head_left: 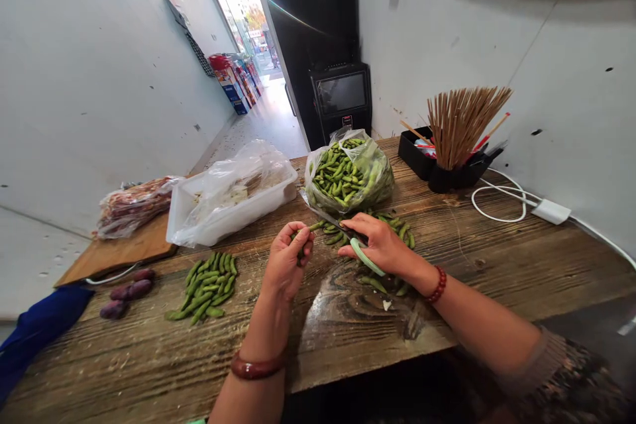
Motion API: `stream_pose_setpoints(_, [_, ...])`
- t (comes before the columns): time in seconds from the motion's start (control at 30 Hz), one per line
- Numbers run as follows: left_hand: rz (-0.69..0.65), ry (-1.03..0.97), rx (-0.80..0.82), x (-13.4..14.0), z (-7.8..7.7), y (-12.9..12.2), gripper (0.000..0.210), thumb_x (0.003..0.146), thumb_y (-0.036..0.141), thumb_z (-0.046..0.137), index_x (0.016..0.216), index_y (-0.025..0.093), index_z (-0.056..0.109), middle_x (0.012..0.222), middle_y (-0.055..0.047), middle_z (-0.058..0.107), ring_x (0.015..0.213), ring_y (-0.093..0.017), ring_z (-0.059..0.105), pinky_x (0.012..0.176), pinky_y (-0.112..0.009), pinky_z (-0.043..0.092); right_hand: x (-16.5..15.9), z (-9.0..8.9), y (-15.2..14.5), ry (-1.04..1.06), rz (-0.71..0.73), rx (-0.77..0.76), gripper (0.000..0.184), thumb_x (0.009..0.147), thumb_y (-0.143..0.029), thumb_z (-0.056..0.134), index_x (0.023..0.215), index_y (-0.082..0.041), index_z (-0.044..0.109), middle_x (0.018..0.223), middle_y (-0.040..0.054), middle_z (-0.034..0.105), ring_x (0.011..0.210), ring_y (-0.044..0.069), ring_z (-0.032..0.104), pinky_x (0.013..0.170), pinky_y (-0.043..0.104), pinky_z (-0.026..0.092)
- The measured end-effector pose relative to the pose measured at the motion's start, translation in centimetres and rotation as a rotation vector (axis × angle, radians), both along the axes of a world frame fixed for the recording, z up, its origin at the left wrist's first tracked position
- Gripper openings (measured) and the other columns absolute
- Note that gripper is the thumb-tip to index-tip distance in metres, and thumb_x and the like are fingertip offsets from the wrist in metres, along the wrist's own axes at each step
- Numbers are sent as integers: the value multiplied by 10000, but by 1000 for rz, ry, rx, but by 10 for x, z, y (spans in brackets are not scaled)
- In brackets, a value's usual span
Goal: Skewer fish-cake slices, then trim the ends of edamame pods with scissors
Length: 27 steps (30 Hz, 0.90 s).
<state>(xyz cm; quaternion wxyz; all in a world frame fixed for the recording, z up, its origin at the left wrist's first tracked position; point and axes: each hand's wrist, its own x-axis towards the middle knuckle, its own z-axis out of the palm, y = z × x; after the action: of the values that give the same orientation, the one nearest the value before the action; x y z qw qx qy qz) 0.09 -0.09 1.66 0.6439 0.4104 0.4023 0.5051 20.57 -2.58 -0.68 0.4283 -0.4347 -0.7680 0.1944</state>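
My left hand (288, 255) is closed on a green soybean pod (315, 226), whose tip sticks out toward the right. In my right hand (380, 242) is a pair of scissors (366, 257) with pale green handles, the blades pointing left and up just beyond the pod. Loose soybean pods (372, 283) lie under and around my right hand. Behind both hands stands a clear plastic bag (380, 179) full of pods. To the left of my left hand, a neat pile of pods (206, 285) rests on the wooden table (144, 358).
At the left are a white plastic tub (223, 225) covered with plastic film, a wrapped bundle (136, 205) on a cutting board (119, 252), and several purple tubers (132, 293). A black holder of skewers (454, 172) and a white cable with adapter (551, 211) lie at the right.
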Motion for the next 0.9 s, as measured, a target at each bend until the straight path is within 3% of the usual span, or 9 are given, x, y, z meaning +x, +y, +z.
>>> stream_pose_setpoints(0.2, [-16, -70, 1, -1, -1, 2, 285, 682, 279, 782, 868, 168, 597, 702, 22, 612, 461, -30, 428, 379, -128, 247, -1, 4, -4, -74, -5, -21, 531, 752, -384, 769, 1214, -182, 601, 1025, 64, 619, 736, 146, 587, 679, 281, 498])
stream_pose_setpoints(0.57, [-15, 15, 67, 0, -1, -1, 240, 703, 305, 775, 841, 150, 654, 644, 32, 562, 453, -19, 401, 392, -132, 217, -1, 11, -8, -174, -9, -9, 521, 750, -378, 773, 1214, -209, 605, 1073, 71, 611, 912, 197, 613, 767, 293, 492])
stream_pose_setpoints(0.9, [-21, 3, 61, -1, -1, -1, 243, 704, 294, 774, 830, 150, 624, 638, 36, 545, 456, -23, 397, 391, -130, 214, -1, 12, -9, -139, 29, -31, 488, 751, -390, 774, 1171, -191, 625, 985, 45, 615, 720, 138, 561, 677, 258, 462])
